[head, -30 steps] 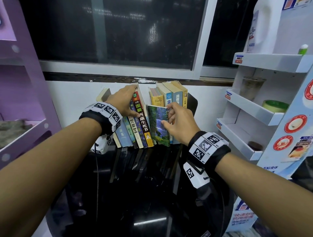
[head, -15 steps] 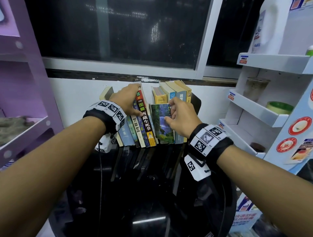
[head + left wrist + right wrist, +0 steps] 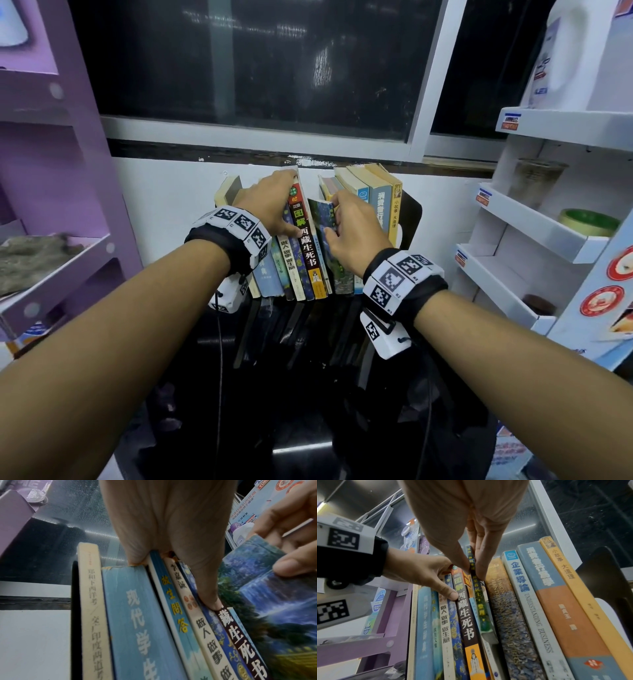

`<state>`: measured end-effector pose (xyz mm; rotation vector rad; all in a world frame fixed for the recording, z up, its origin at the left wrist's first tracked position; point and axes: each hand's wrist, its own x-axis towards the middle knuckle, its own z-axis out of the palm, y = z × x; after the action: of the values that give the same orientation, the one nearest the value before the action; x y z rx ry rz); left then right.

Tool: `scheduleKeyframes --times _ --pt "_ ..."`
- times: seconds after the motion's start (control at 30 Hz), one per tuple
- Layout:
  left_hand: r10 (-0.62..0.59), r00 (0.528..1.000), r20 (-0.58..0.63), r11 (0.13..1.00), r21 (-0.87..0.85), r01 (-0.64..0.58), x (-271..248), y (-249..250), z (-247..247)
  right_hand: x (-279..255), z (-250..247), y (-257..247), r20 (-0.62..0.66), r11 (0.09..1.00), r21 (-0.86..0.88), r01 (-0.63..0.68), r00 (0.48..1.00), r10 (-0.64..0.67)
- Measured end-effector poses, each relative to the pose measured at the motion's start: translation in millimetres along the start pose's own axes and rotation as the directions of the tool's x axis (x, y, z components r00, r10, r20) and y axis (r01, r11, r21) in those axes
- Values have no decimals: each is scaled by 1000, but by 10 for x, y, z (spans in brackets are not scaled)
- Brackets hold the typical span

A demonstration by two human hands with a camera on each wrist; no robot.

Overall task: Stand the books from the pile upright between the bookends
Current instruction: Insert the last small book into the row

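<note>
The thin paperback with the waterfall cover is held upright in the gap mid-row, between the dark-spined book and the thick lavender-cover book; whether its lower edge is seated on the black table cannot be told. It is pinched near the top of its spine by the right hand, thumb on 1 face, fingers on the other. It is judged light and floppy; a glossy cover is likely slippery; buckling is expected if it is pushed from the top only, so a hold lower on the spine would be stiffer. The left group is held back by the left hand, fingers curled over the book tops and thumb pressed on the spines, keeping the gap open. The row is closed by 1 black bookend at the right and 1 black bookend at the left. White shelves stand to the right; a purple shelf unit to the left.
</note>
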<state>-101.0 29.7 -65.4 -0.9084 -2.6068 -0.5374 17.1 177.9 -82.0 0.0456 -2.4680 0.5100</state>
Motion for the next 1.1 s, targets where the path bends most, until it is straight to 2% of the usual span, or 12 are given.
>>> scheduleKeyframes --times 0.2,0.5,0.7,0.8,0.93,1.1 --pt "12 1000 -13 1000 14 -12 -13 -1 -2 44 220 0 -67 998 54 25 998 -21" --pt "23 999 -27 999 23 -22 -21 -9 15 9 515 239 -119 989 66 135 985 -127" --pt "18 999 -32 999 32 -17 -24 -22 32 14 522 274 -172 979 100 177 972 -158" --pt "13 999 -36 999 37 -11 -28 -18 27 34 512 298 -124 981 92 169 980 -158" --pt "7 999 -35 999 38 -6 -42 -19 16 90 453 342 57 988 30 149 987 -151" --pt "6 999 -35 999 34 -5 -59 -16 11 89 371 376 138 957 -189 220 971 -196"
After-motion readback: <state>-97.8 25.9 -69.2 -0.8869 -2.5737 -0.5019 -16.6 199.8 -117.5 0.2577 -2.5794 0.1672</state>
